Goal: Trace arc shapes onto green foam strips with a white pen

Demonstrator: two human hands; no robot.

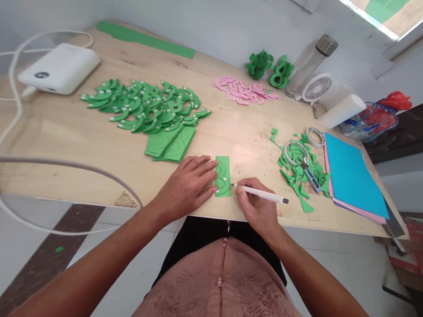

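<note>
A small green paper rectangle (pixel 223 164) with a curved outline drawn on it lies near the table's front edge. My left hand (pixel 190 185) rests flat, fingers stretched out, its fingertips on the paper's left edge. In my right hand (pixel 256 200) is a white pen (pixel 262 193), its tip close to the paper's right side. Left of the paper is a stack of green rectangles (pixel 172 143) with drawn curves. Behind that stack, curved green cutouts (pixel 148 105) with small white patches form a heap.
Pink cutouts (pixel 243 90) lie farther back. At right are green scraps (pixel 294 171), a utility knife (pixel 310 176), a tape roll (pixel 315 137) and blue sheets (pixel 355 174). A bottle (pixel 307 66) and small fan (pixel 316 88) stand by the wall. A white device (pixel 61 68) with cables sits left.
</note>
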